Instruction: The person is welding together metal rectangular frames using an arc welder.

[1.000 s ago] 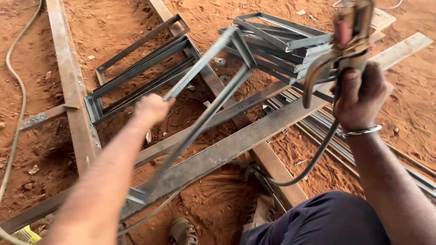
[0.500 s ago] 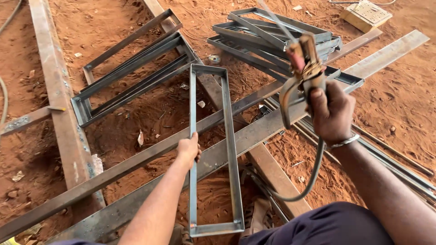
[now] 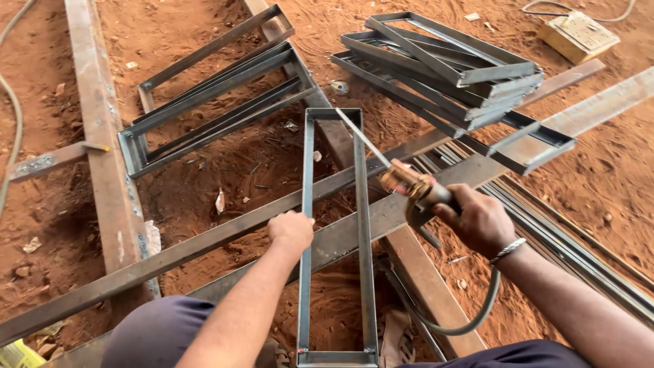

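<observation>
1. Steel rectangular frame point(image 3: 335, 232) lies across two long flat bars point(image 3: 204, 242) on red dirt.
2. Left hand point(image 3: 291, 230) has its fingers closed on the frame's left rail.
3. Right hand point(image 3: 480, 219) has its fingers wrapped tight round an electrode holder point(image 3: 412, 187), whose rod reaches toward the frame's far end.

Daylit red-brown dirt floor point(image 3: 613, 184) strewn with long grey steel beams point(image 3: 95, 136), stacked rectangular steel frames point(image 3: 449, 75) and a yellowish box point(image 3: 578, 34).

left hand point(image 3: 291, 230) grips steel frame point(image 3: 362, 225) rail | right hand point(image 3: 481, 221) holds electrode holder point(image 3: 413, 189), rod toward frame's far end
</observation>
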